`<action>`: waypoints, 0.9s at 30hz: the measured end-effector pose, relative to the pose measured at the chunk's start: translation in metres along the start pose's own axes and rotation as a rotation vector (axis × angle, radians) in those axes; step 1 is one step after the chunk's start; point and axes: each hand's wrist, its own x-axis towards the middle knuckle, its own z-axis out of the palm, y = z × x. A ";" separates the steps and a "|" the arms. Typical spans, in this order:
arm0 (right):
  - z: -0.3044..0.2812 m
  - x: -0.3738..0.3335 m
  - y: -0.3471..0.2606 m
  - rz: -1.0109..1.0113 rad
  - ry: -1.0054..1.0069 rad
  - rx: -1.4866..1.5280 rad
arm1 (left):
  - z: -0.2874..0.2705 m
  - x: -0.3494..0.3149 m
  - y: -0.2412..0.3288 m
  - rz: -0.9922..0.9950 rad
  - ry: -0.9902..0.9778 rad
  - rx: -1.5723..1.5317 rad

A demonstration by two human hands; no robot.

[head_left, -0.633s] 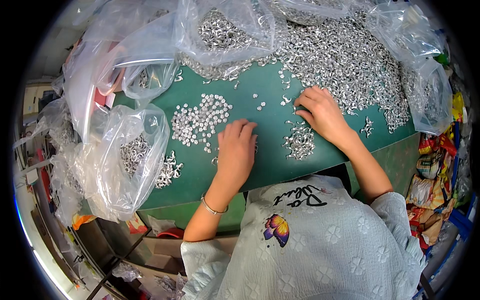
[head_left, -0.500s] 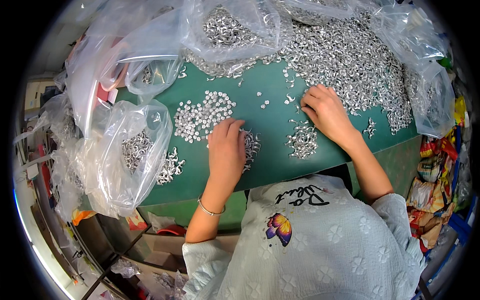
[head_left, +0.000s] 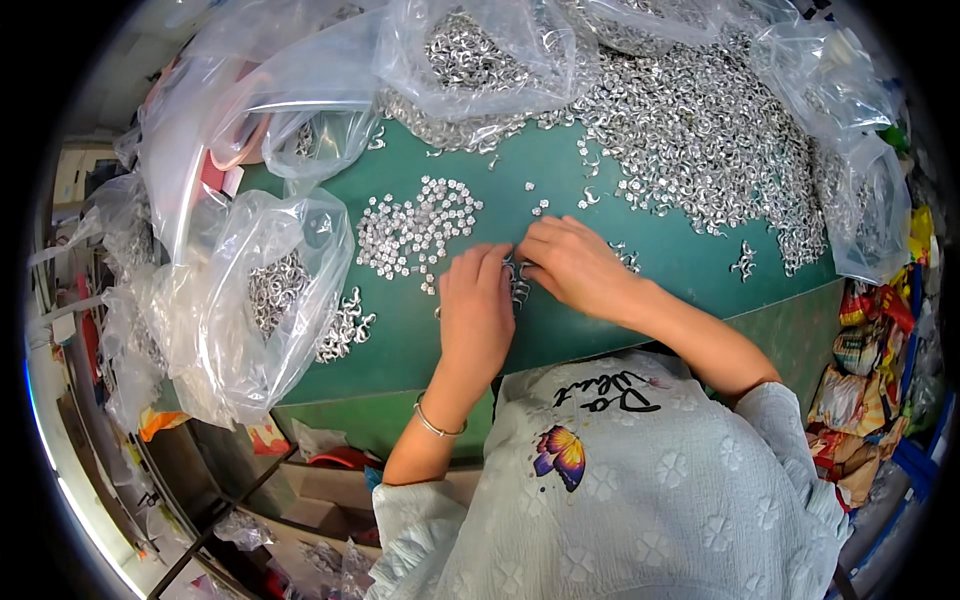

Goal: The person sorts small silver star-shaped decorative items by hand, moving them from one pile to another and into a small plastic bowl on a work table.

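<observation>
My left hand (head_left: 477, 305) is over the green tabletop, its fingers bent and held together beside a small pile of curved silver metal pieces (head_left: 519, 287). My right hand (head_left: 578, 265) meets it from the other side, fingers curled in a pinch against the same pile. The two sets of fingertips nearly touch. Whatever lies between them is too small or hidden to make out. Beyond my left hand spreads a cluster of small flower-shaped metal pieces (head_left: 420, 222). My right hand partly covers another little pile of curved pieces (head_left: 626, 257).
A large heap of curved metal pieces (head_left: 700, 130) fills the far right of the green table (head_left: 560, 345). Clear plastic bags with metal parts stand at the left (head_left: 315, 270), the back (head_left: 480, 70) and the right (head_left: 870, 200). Loose curved pieces (head_left: 345, 328) lie beside the left bag.
My right hand has come away from the edge of the large heap, moving left and nearer to me, to the pile by my left hand. My left hand has shifted slightly right.
</observation>
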 end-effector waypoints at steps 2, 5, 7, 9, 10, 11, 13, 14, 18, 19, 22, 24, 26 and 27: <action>-0.011 0.000 0.009 0.081 0.052 0.093 | 0.001 0.000 0.002 0.028 -0.003 0.030; -0.045 -0.003 0.035 0.224 0.204 0.016 | 0.007 0.000 0.007 0.145 -0.060 0.034; -0.058 -0.001 0.056 0.225 0.267 -0.109 | 0.015 -0.002 0.013 0.206 -0.115 0.058; -0.057 0.003 0.065 0.154 0.251 -0.319 | 0.019 -0.002 0.011 0.189 -0.120 0.051; -0.054 0.003 0.069 0.117 0.242 -0.423 | 0.021 -0.003 0.010 0.180 -0.122 0.049; -0.049 0.005 0.072 0.129 0.222 -0.462 | 0.021 -0.004 0.007 0.179 -0.108 0.056; -0.049 0.002 0.073 0.164 0.204 -0.456 | 0.018 -0.007 0.003 0.175 -0.079 0.069; -0.049 0.002 0.072 0.179 0.195 -0.451 | 0.018 -0.009 0.002 0.172 -0.067 0.055; -0.049 -0.001 0.069 0.146 0.243 -0.375 | 0.015 -0.008 0.005 0.153 -0.030 0.008; -0.047 -0.001 0.066 0.131 0.265 -0.351 | 0.014 -0.007 0.006 0.145 -0.023 -0.001; -0.042 -0.002 0.068 0.119 0.288 -0.379 | 0.013 -0.004 0.007 0.120 0.003 -0.001; -0.044 0.000 0.066 0.106 0.318 -0.386 | 0.012 -0.005 0.006 0.110 0.012 -0.002; -0.048 -0.001 0.059 0.088 0.377 -0.348 | 0.012 -0.006 0.005 0.103 0.006 0.000; -0.049 -0.001 0.060 0.098 0.382 -0.367 | 0.012 -0.007 0.004 0.101 -0.005 0.002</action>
